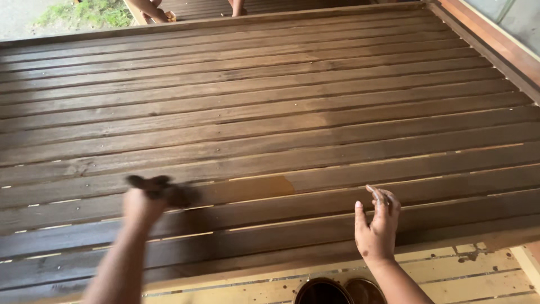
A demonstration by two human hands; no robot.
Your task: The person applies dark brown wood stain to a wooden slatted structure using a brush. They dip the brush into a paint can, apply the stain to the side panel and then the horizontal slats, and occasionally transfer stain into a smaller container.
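Note:
A wide surface of dark-stained wooden slats (281,112) fills the view. My left hand (143,205) is blurred with motion and shut on a dark stained rag (163,188) that presses on a slat at the lower left. A paler, orange patch (264,188) lies on the same slat to the right of the rag. My right hand (378,225) hovers above the near slats with fingers loosely curled and stain on its fingertips; it holds nothing.
Unstained pale boards (450,273) with dark drips run along the near edge. Two round tins of dark stain (337,291) sit at the bottom. A reddish wooden rail (495,39) borders the right. Another person's feet (154,11) stand beyond the far edge.

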